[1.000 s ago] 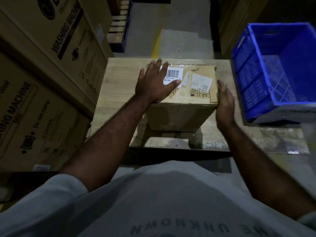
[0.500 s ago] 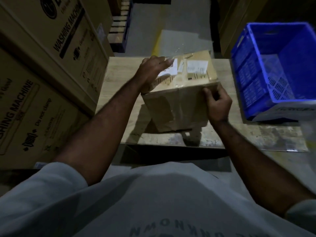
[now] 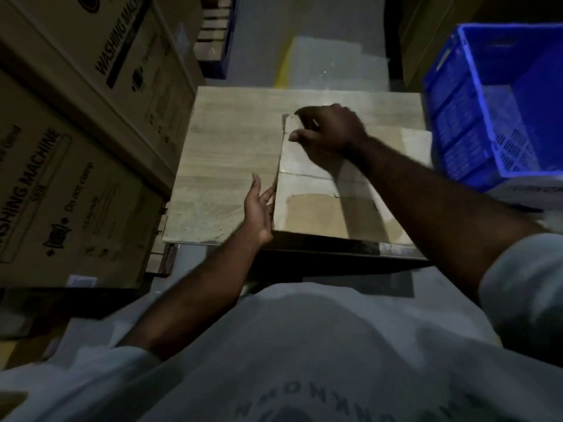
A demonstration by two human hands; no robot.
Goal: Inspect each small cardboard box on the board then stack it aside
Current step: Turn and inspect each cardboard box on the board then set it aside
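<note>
left hand (image 3: 259, 208) pressed straight fingers to the cardboard box (image 3: 316, 214) on the bench (image 3: 231, 153); right hand (image 3: 332, 132) gripped its far corner.

Upper large brown cardboard carton (image 3: 122, 56) at left: "WASHING MAC", cut by the frame edge; lower large brown cardboard carton (image 3: 61, 193): "WASHING MACHINE", "Do not clamp"; grey shirt (image 3: 304, 345): "UNKNOWN", upside down.

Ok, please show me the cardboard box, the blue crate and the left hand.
cardboard box (image 3: 307, 214), head view, its bare top face.
blue crate (image 3: 454, 117), head view, its left outer wall.
left hand (image 3: 258, 208), head view, the middle of the hand.
</note>
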